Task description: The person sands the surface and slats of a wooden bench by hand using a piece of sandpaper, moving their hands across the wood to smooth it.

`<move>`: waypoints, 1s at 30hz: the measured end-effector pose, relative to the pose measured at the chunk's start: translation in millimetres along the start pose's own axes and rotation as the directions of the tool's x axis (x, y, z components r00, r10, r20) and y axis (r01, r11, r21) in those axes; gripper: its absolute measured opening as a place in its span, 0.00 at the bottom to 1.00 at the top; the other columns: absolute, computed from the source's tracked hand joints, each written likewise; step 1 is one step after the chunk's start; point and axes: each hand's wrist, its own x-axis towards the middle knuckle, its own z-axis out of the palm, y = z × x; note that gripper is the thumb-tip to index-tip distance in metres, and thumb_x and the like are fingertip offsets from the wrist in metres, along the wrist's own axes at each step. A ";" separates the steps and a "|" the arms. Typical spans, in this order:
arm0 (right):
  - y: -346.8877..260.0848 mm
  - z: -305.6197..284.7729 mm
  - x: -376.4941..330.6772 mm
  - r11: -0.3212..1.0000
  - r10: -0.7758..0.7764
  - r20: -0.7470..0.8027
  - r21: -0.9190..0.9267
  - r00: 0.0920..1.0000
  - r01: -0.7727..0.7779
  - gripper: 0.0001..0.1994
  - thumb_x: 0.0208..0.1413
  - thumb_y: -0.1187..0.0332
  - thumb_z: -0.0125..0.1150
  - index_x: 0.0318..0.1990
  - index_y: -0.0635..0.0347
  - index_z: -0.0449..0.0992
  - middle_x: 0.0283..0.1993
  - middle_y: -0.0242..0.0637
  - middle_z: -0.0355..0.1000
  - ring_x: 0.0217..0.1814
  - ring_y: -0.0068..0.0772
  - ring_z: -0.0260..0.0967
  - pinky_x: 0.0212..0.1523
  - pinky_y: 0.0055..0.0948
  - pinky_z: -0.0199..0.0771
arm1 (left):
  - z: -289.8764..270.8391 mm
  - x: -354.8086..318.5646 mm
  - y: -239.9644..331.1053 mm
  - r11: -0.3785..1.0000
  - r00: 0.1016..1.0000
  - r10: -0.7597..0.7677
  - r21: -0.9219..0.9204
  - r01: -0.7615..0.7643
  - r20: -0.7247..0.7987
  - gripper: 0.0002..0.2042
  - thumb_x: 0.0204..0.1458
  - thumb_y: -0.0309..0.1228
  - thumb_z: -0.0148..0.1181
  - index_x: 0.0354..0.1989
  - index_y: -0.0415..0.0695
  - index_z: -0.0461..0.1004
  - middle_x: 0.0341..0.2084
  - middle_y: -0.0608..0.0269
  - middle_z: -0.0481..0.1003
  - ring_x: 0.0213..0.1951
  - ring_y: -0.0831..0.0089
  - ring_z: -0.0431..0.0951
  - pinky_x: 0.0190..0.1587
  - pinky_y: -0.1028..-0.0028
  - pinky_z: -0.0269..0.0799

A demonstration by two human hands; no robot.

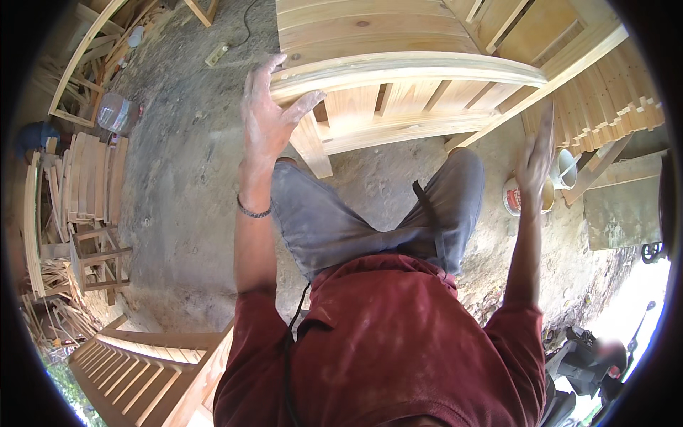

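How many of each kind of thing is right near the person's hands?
Hands: 2, left hand on the curved wooden rail, right hand open, holding nothing
Curved wooden rails: 1
Round tubs: 1, white tub
Jugs: 1, pale jug
Bracelets: 1, bracelet on the left wrist
Total: 6
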 end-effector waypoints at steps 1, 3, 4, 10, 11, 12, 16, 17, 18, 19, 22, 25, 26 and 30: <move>0.6 -1.3 -23.7 0.997 0.037 0.007 0.062 0.999 -0.037 0.28 0.73 0.62 0.34 0.77 0.61 0.49 0.80 0.48 0.47 0.81 0.50 0.46 0.78 0.43 0.45 | -3.7 2.2 5.1 0.999 0.999 -0.016 0.042 0.014 0.047 0.35 0.45 0.47 0.77 0.58 0.39 0.71 0.49 0.47 0.75 0.52 0.54 0.76 0.53 0.60 0.76; 8.6 11.2 -72.7 0.985 0.100 0.030 0.139 0.995 -0.103 0.27 0.74 0.64 0.34 0.76 0.66 0.49 0.79 0.52 0.47 0.82 0.50 0.44 0.78 0.42 0.44 | -7.6 6.4 8.2 0.973 0.993 0.091 0.208 -0.104 0.070 0.35 0.46 0.49 0.75 0.58 0.40 0.72 0.48 0.48 0.75 0.52 0.53 0.76 0.52 0.59 0.77; 6.0 19.5 -100.1 0.950 0.211 0.064 0.222 0.975 -0.220 0.27 0.74 0.65 0.35 0.76 0.68 0.49 0.79 0.53 0.47 0.82 0.49 0.44 0.79 0.42 0.44 | -7.9 8.7 6.2 0.919 0.975 0.215 0.325 -0.223 0.060 0.35 0.47 0.52 0.73 0.57 0.40 0.73 0.48 0.49 0.75 0.52 0.53 0.76 0.51 0.59 0.77; -48.4 63.2 -150.7 0.865 0.340 0.200 0.318 0.919 -0.389 0.26 0.69 0.67 0.41 0.72 0.66 0.59 0.76 0.54 0.56 0.79 0.50 0.50 0.77 0.41 0.49 | 29.6 33.1 22.9 0.552 0.794 0.519 0.586 -0.594 0.316 0.35 0.51 0.63 0.61 0.56 0.46 0.75 0.44 0.58 0.78 0.43 0.60 0.81 0.42 0.64 0.80; -49.2 64.8 -146.1 0.864 0.330 0.226 0.320 0.917 -0.390 0.26 0.68 0.67 0.42 0.72 0.66 0.59 0.75 0.54 0.57 0.79 0.50 0.51 0.77 0.41 0.50 | 39.7 35.2 28.1 0.579 0.790 0.497 0.541 -0.610 0.359 0.35 0.51 0.64 0.60 0.56 0.47 0.76 0.43 0.60 0.80 0.42 0.62 0.82 0.42 0.64 0.80; -49.2 66.2 -141.2 0.863 0.318 0.252 0.322 0.914 -0.389 0.26 0.68 0.68 0.42 0.72 0.66 0.60 0.74 0.55 0.59 0.78 0.51 0.52 0.76 0.41 0.51 | 42.4 35.4 31.3 0.595 0.814 0.454 0.557 -0.579 0.362 0.34 0.50 0.64 0.61 0.55 0.48 0.76 0.41 0.62 0.80 0.40 0.63 0.82 0.39 0.66 0.80; -70.7 69.1 -106.8 0.810 0.288 0.250 0.450 0.924 -0.374 0.21 0.68 0.71 0.42 0.64 0.73 0.68 0.67 0.58 0.67 0.70 0.54 0.64 0.70 0.42 0.61 | 48.5 36.2 39.3 0.626 0.852 0.408 0.579 -0.523 0.329 0.30 0.49 0.63 0.62 0.51 0.51 0.78 0.36 0.66 0.81 0.37 0.66 0.83 0.34 0.67 0.80; -78.4 75.8 -100.6 0.810 0.277 0.217 0.471 0.936 -0.349 0.19 0.67 0.74 0.45 0.61 0.73 0.71 0.63 0.59 0.71 0.67 0.55 0.68 0.67 0.41 0.65 | 48.6 35.7 39.3 0.631 0.853 0.420 0.577 -0.519 0.308 0.30 0.49 0.63 0.63 0.50 0.51 0.79 0.35 0.66 0.81 0.37 0.66 0.82 0.34 0.67 0.80; -85.9 82.5 -88.8 0.798 0.239 0.185 0.522 0.953 -0.301 0.20 0.66 0.74 0.45 0.63 0.72 0.70 0.65 0.57 0.69 0.70 0.55 0.65 0.69 0.41 0.63 | 48.8 35.3 37.2 0.628 0.850 0.428 0.576 -0.524 0.306 0.30 0.49 0.62 0.63 0.50 0.51 0.78 0.34 0.65 0.80 0.37 0.65 0.82 0.35 0.67 0.80; -93.1 88.0 -74.3 0.783 0.202 0.151 0.569 0.968 -0.252 0.22 0.65 0.75 0.44 0.65 0.70 0.68 0.68 0.56 0.67 0.72 0.54 0.62 0.71 0.41 0.60 | 49.1 34.1 33.7 0.624 0.847 0.436 0.576 -0.528 0.304 0.30 0.49 0.62 0.63 0.51 0.51 0.77 0.32 0.65 0.79 0.37 0.63 0.82 0.36 0.67 0.81; -103.0 105.9 -47.9 0.751 0.234 0.086 0.617 0.968 -0.236 0.24 0.63 0.77 0.45 0.67 0.67 0.68 0.69 0.54 0.66 0.73 0.54 0.61 0.72 0.41 0.60 | 47.4 35.4 32.4 0.627 0.850 0.414 0.576 -0.525 0.324 0.30 0.48 0.60 0.65 0.53 0.52 0.76 0.32 0.64 0.79 0.40 0.61 0.83 0.40 0.65 0.81; -111.1 119.7 -41.0 0.755 0.203 0.081 0.622 0.976 -0.209 0.23 0.63 0.77 0.46 0.66 0.66 0.69 0.67 0.54 0.68 0.71 0.55 0.64 0.71 0.43 0.61 | 44.2 34.7 39.6 0.658 0.867 0.330 0.568 -0.494 0.372 0.29 0.48 0.57 0.67 0.55 0.53 0.74 0.34 0.64 0.79 0.43 0.61 0.83 0.42 0.63 0.81; -115.9 123.0 -39.3 0.758 0.161 0.083 0.628 0.983 -0.177 0.23 0.63 0.77 0.46 0.66 0.65 0.69 0.66 0.54 0.68 0.70 0.55 0.65 0.71 0.43 0.61 | 42.0 33.9 42.0 0.671 0.877 0.292 0.572 -0.472 0.382 0.29 0.47 0.56 0.67 0.55 0.53 0.74 0.35 0.64 0.79 0.44 0.61 0.82 0.43 0.63 0.81; -126.2 132.0 -54.8 0.755 0.115 0.211 0.617 0.971 -0.223 0.21 0.65 0.75 0.48 0.65 0.63 0.70 0.65 0.53 0.70 0.69 0.56 0.64 0.70 0.43 0.62 | 44.6 37.9 39.4 0.648 0.851 0.384 0.553 -0.524 0.357 0.27 0.48 0.57 0.67 0.51 0.51 0.78 0.37 0.66 0.81 0.37 0.64 0.82 0.36 0.68 0.79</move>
